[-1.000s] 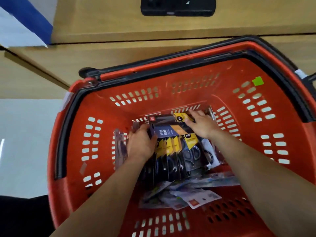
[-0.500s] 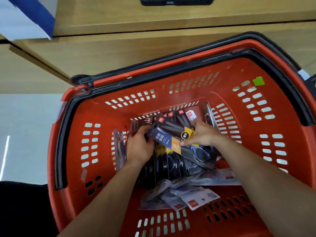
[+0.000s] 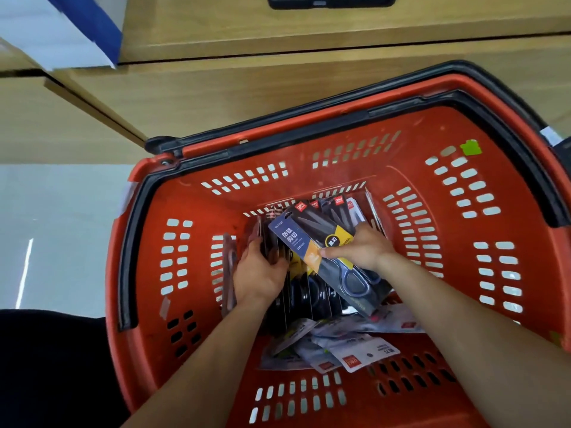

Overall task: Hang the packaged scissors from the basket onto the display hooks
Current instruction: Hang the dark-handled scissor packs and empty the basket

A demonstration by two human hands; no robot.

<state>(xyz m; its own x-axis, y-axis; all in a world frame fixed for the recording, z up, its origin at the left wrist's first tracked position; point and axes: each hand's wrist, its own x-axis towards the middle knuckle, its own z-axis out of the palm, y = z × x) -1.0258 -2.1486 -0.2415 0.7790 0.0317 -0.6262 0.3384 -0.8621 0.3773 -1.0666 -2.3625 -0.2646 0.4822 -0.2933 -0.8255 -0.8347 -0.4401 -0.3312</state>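
A red plastic basket (image 3: 197, 304) with black handles holds a row of packaged scissors (image 3: 312, 291) standing on edge. My right hand (image 3: 361, 247) grips one pack of scissors (image 3: 309, 233), dark blue with a yellow band, tilted up out of the row with its top toward the upper left. My left hand (image 3: 259, 270) grips the left end of the standing row and steadies it. No display hooks are in view.
Flat white and grey packets (image 3: 355, 350) lie loose on the basket floor nearer me. Wooden shelf fronts (image 3: 216, 88) rise just beyond the basket. A grey floor (image 3: 55, 227) lies to the left, and a green sticker (image 3: 471, 147) marks the basket's far right wall.
My right hand has pulled one pack up out of the row and tilted it diagonally. My left hand has stayed on the row's left end.
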